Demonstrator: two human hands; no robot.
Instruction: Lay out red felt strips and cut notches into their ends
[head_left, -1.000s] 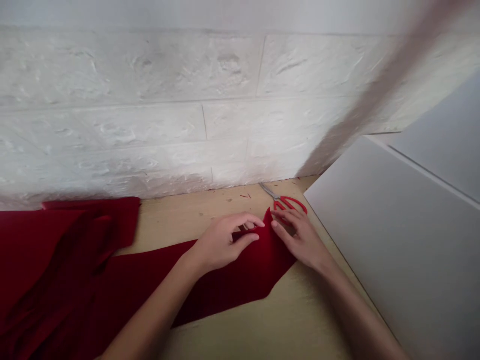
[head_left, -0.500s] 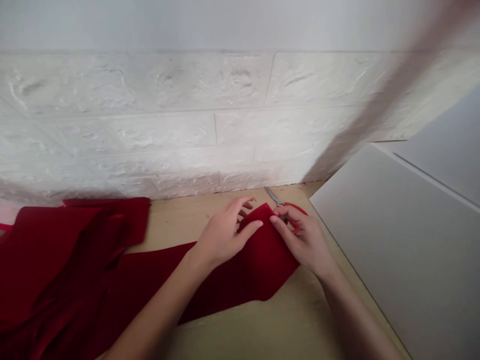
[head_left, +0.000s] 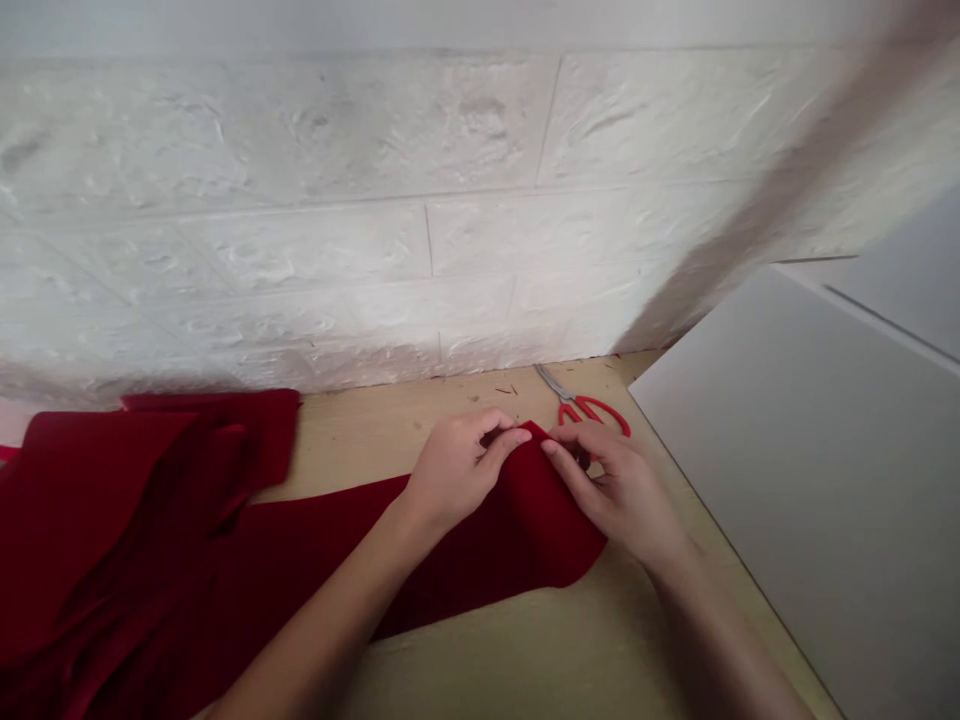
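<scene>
A long strip of dark red fabric (head_left: 480, 560) runs from the left across the wooden tabletop (head_left: 480, 670), its right end lifted between my hands. My left hand (head_left: 457, 465) pinches the raised corner between thumb and fingers. Just to the right, my right hand (head_left: 615, 490) grips the edge of the same end, thumb on top and fingers behind. Red-handled scissors (head_left: 570, 395) lie behind my right hand, blades toward the wall, with part of the handles hidden by my fingers.
More red fabric (head_left: 90, 510) is heaped at the left. A white brick-patterned wall (head_left: 337, 250) closes off the back, and a white panel (head_left: 817, 460) stands along the right edge. Small red scraps (head_left: 506, 389) lie near the wall.
My left fingers have closed onto the fabric corner, where they were spread before. The hands and the fabric end have shifted slightly right, and more of the scissors shows.
</scene>
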